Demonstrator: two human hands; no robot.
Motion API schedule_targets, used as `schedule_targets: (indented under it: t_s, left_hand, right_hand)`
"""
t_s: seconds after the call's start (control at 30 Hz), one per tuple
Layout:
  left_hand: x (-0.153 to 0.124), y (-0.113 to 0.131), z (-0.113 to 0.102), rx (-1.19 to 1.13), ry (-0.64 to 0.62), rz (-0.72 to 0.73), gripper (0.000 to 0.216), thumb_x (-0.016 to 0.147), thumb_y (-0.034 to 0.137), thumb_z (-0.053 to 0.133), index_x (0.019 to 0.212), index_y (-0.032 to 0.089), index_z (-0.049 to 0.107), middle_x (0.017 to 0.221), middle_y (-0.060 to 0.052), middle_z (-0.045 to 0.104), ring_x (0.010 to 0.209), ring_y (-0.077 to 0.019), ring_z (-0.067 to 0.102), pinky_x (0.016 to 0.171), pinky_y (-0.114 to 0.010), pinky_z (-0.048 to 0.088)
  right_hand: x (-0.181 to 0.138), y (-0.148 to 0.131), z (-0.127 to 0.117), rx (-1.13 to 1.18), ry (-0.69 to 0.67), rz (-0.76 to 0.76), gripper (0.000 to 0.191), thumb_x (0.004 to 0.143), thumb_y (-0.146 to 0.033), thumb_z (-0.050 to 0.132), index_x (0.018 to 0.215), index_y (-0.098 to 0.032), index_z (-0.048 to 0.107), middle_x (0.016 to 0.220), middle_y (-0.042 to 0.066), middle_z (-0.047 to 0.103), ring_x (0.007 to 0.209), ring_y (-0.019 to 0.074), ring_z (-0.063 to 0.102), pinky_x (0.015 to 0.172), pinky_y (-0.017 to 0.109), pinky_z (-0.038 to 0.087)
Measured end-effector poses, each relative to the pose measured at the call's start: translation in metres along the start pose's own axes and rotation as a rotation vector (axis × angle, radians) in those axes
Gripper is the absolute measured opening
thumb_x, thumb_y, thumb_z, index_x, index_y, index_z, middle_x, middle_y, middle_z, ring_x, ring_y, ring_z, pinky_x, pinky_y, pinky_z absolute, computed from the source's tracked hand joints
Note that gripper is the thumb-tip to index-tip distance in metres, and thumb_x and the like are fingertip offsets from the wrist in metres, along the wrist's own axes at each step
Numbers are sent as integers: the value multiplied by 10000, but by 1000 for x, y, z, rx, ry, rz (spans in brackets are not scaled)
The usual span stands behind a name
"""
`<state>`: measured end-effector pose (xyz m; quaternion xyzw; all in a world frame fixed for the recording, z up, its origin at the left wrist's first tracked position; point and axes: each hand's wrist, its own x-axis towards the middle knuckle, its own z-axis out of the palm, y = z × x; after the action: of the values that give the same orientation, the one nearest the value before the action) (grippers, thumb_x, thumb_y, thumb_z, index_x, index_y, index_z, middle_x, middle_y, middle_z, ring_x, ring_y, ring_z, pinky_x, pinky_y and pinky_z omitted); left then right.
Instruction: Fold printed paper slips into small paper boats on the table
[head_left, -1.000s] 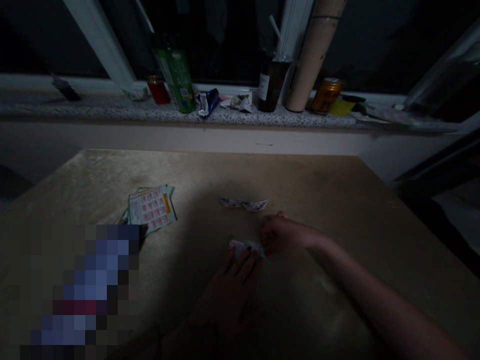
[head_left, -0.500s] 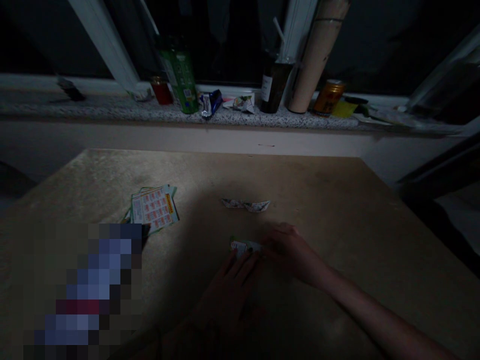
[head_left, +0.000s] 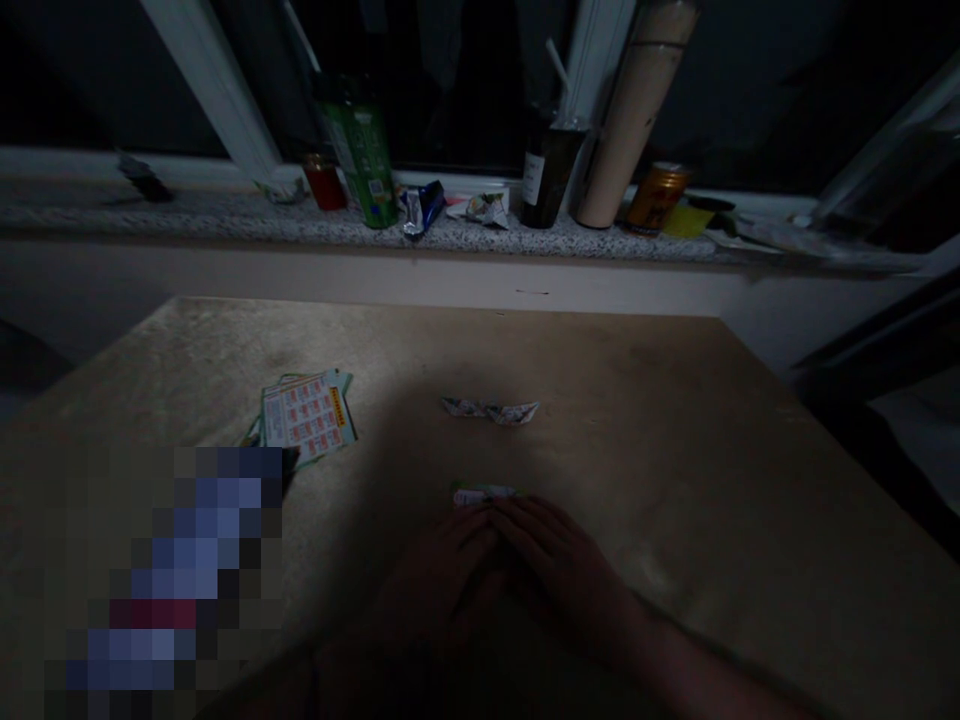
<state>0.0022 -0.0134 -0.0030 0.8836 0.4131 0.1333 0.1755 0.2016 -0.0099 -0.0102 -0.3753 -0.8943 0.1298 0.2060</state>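
— While the folded paper slip (head_left: 484,494) is being kept on the tabletop (head_left: 675,420), what is being seen to differ from a second ago?

— The right hand (head_left: 555,560) is being drawn back from the slip's right end and laid just beside the left hand (head_left: 442,570), on the near side of the slip. The slip itself is being shown thinner than before, as a narrow strip.

— What is being judged from that?

— A fold is probably being pressed flat. The pinch at the end is being given up for a flat press along the near edge.

— How are the hands being held?

— Both are being held palm down, with fingers stretched out and lying close together, and nothing is being pinched. The fingertips are being rested on or against the slip's near edge. In this dim light it cannot be told how much of the slip is being covered.

— And where is the slip being found?

— It is being found mid-tabletop, just beyond the fingertips. Two folded paper pieces (head_left: 491,410) are lying farther off, apart from it. A stack of printed cards (head_left: 307,415) is lying to the far left, well apart from both hands.
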Motion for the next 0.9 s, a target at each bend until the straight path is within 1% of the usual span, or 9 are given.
schedule_targets:
  t_s: [0.03,0.1,0.23,0.3,0.4,0.63,0.73,0.8,0.9]
  left_hand:
    - [0,-3,-2,-20,41,-18,347,905,259,440,1239,191,508,1319,-73,520,1225,-215,455,1041,-374,370]
    - [1,-12,-6,-11,68,-70,340,917,231,410,1243,222,505,1331,-53,505,1239,-208,436,1055,-386,347]
    - [5,-29,-10,137,128,-196,494,906,269,435,1377,152,343,1447,-104,351,1347,-253,257,1098,-469,240]
    - [7,-35,-9,163,102,-200,516,903,294,442,1380,130,336,1457,-122,332,1350,-257,252,1100,-478,223]
    - [8,-36,-9,146,67,-201,458,910,289,435,1346,154,397,1451,-101,349,1348,-244,264,1102,-472,221]
    - [10,-29,-12,69,110,-209,334,877,260,502,1207,220,531,1411,-51,407,1309,-237,342,1101,-461,231]
    - [10,-32,-9,66,131,-228,395,853,282,542,1237,195,499,1408,-75,405,1311,-249,331,1099,-470,226]
    - [10,-35,-6,81,156,-243,479,847,300,555,1294,173,441,1434,-95,361,1335,-259,281,1100,-476,217]
    - [10,-37,-4,97,163,-235,497,849,327,562,1310,199,429,1467,-84,304,1355,-270,230,1100,-491,195]
  right_hand:
    - [1,-1,-1,-1,-6,3,533,864,-175,503,1376,-177,356,1354,97,491,1225,227,465,1015,431,416]
    - [1,-2,-2,-12,-13,9,506,875,-172,481,1369,-177,370,1336,102,510,1214,235,476,1004,444,425]
    - [-1,-2,0,-43,-28,12,441,883,-179,469,1322,-157,436,1307,105,535,1198,256,484,1005,464,414]
    - [-1,-1,1,-40,-25,14,425,882,-190,476,1306,-159,455,1299,97,543,1192,253,485,1008,458,410]
    - [-1,0,1,-24,-10,17,422,875,-186,483,1296,-162,461,1285,100,550,1180,250,490,1000,459,414]
    - [-1,-1,-1,4,22,31,422,864,-174,493,1285,-178,470,1279,104,547,1178,243,481,991,464,419]
    - [-2,0,0,0,31,33,408,860,-174,494,1268,-185,489,1280,105,546,1180,244,482,988,472,421]
    - [-2,1,1,-8,46,32,381,853,-177,505,1234,-175,520,1298,119,529,1200,251,469,991,477,418]
    - [-2,3,3,-20,66,32,348,846,-187,520,1192,-186,553,1340,128,491,1253,262,422,1000,496,404]
